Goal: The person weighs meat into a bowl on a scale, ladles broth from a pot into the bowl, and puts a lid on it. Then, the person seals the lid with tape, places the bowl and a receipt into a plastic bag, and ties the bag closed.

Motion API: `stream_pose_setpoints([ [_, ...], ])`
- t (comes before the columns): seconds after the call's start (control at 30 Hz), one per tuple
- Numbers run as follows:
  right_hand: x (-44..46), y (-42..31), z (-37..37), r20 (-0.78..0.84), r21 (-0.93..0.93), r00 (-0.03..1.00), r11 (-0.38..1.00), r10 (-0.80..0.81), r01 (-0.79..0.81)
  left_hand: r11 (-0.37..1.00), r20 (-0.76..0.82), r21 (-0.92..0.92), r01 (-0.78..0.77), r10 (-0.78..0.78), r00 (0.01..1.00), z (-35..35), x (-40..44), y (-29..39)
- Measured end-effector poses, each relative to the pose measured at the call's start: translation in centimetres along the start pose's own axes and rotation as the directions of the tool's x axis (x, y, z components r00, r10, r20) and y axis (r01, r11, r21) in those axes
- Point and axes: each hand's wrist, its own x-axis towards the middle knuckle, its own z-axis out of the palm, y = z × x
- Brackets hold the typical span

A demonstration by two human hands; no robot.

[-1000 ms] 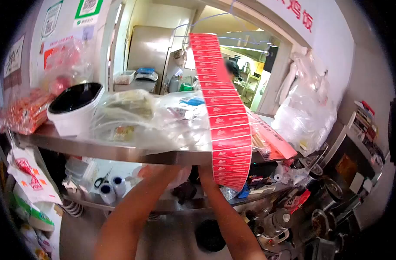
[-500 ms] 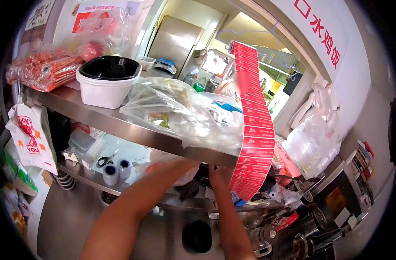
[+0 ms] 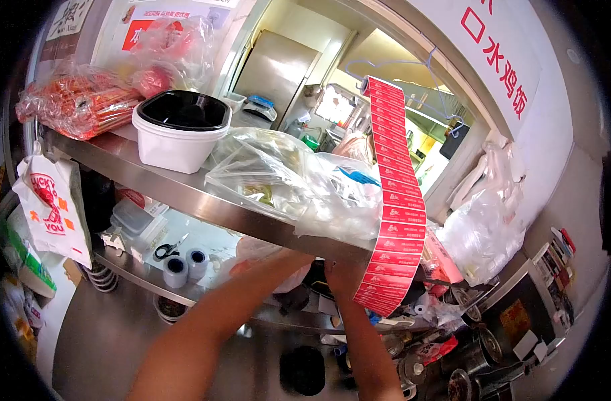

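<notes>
Both my arms reach in under the edge of the steel shelf (image 3: 252,226). My left hand (image 3: 300,262) goes behind that edge, and its fingers are hidden. Close beside it, my right hand (image 3: 340,275) reaches in too, its fingers also out of sight. A dark object (image 3: 316,275) shows between the two wrists; I cannot make out what it is. Just right of my right hand hangs a long strip of red printed labels (image 3: 393,247). Left of my left wrist lies a thin plastic bag (image 3: 262,250) on the lower shelf.
On the upper shelf are white tubs with a black container on top (image 3: 182,134), clear plastic bags (image 3: 265,170) and wrapped chopsticks (image 3: 85,110). Scissors (image 3: 168,248) and paper rolls (image 3: 176,271) lie below. A black container (image 3: 302,367) stands on the counter; pots (image 3: 482,347) are at right.
The view has shifted slightly, so the shelf and its things appear a little further right. Both hands stay under the shelf edge.
</notes>
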Motion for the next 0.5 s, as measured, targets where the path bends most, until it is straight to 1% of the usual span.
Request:
stream_pose_setpoints([
  [0.03,0.1,-0.7,-0.6,-0.039,-0.016,0.999,0.999,0.029,-0.029,1.0,-0.001,-0.002,0.001,-0.001,1.0,0.0,-0.1,0.2],
  [0.07,-0.2,-1.1,-1.1,0.081,0.099,0.989,0.987,0.121,-0.128,1.0,-0.006,0.004,-0.003,0.003,1.0,-0.1,-0.2,0.4],
  [0.1,-0.9,-1.4,-1.6,0.211,0.203,0.958,0.949,0.196,-0.239,1.0,-0.006,0.01,0.0,0.0,1.0,-0.3,-0.3,0.6],
  [0.17,-2.7,-2.6,-2.6,0.272,0.323,0.945,0.907,0.184,-0.269,1.0,-0.017,0.031,-0.003,0.004,1.0,-0.9,-0.7,1.5],
  [0.23,-5.5,-4.0,-4.2,0.116,0.364,0.991,0.926,0.063,-0.102,0.998,-0.033,0.059,-0.005,0.007,0.999,-1.8,-1.4,2.7],
  [0.33,-9.8,-4.6,-6.4,0.082,0.439,0.981,0.89,-0.176,0.123,0.998,-0.068,0.059,0.027,-0.023,0.997,-3.2,-3.2,6.2],
  [0.37,-11.3,-4.7,-6.9,0.07,0.467,0.977,0.872,-0.203,0.148,0.998,-0.083,0.032,0.052,-0.049,0.995,-3.5,-3.9,7.8],
  [0.43,-14.3,-5.1,-7.9,0.036,0.528,0.963,0.823,-0.267,0.209,0.988,-0.121,-0.111,0.107,-0.121,0.985,-3.6,-5.9,11.2],
  [0.5,-16.7,-5.4,-10.0,0.166,0.556,0.961,0.826,-0.222,0.094,0.925,-0.178,-0.355,0.133,-0.206,0.962,-2.5,-8.6,14.9],
])
